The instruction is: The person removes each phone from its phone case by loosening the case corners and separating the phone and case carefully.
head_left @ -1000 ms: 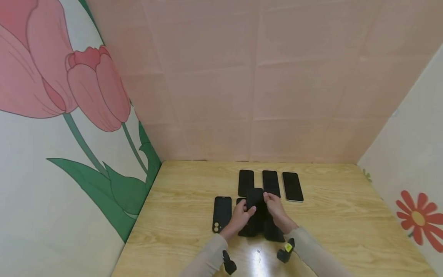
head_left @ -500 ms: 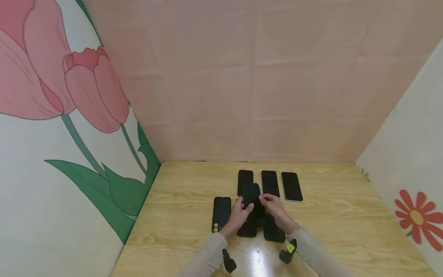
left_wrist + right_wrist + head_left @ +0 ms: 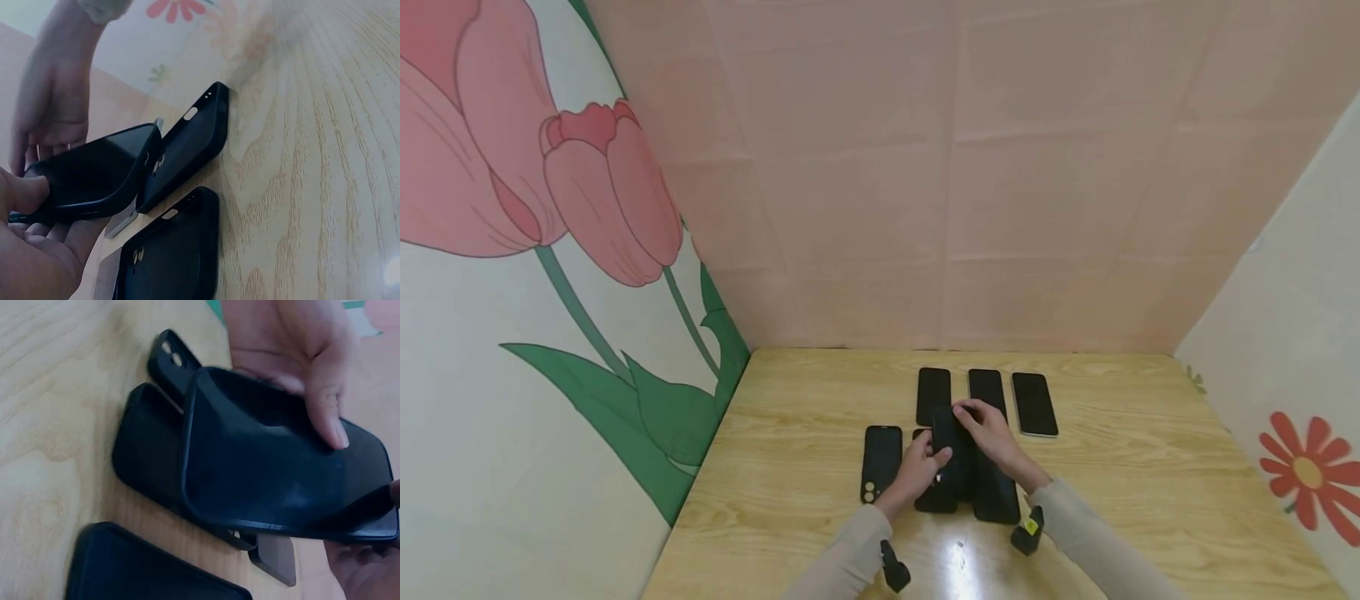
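Note:
My left hand (image 3: 916, 477) holds a black phone in a black case (image 3: 269, 469), thumb across the screen and fingers beneath. The case's raised rim runs round the glossy screen in the right wrist view. At the far end of the phone, my right hand (image 3: 996, 437) pinches the edge; its fingertips are partly hidden in the wrist views. The phone is tilted above two empty black phone cases, one (image 3: 935, 502) mostly covered by it and the other (image 3: 997, 498) just to its right. Both show camera and side cutouts in the left wrist view.
Another black case (image 3: 882, 458) with two round camera holes lies to the left. Along the back lie three dark phones: left (image 3: 934, 393), middle (image 3: 985, 387) and right (image 3: 1034, 404). The wooden table (image 3: 805, 417) meets a pink wall (image 3: 850, 208) behind.
My right hand has moved from the phone's right side to its top edge. The phone has turned and come slightly lower, while the left hand has kept its grip.

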`<act>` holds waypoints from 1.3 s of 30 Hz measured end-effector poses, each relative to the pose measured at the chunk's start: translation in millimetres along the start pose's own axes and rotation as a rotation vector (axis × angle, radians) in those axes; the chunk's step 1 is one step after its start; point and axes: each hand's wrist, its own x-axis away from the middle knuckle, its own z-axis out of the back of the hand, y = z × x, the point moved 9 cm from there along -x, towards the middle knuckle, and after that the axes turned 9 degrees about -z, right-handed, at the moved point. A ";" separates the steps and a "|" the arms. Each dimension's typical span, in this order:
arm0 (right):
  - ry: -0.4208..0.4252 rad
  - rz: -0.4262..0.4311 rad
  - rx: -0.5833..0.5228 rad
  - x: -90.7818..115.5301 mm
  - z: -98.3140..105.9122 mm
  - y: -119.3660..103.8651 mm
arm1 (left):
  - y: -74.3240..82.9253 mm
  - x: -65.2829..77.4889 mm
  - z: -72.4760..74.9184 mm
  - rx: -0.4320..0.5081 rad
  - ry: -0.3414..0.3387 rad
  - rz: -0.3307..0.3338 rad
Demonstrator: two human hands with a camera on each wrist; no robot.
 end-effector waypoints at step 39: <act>0.281 0.357 0.554 16.5 4.0 -36.3 | 10.7 8.3 -4.6 -0.272 0.088 -0.096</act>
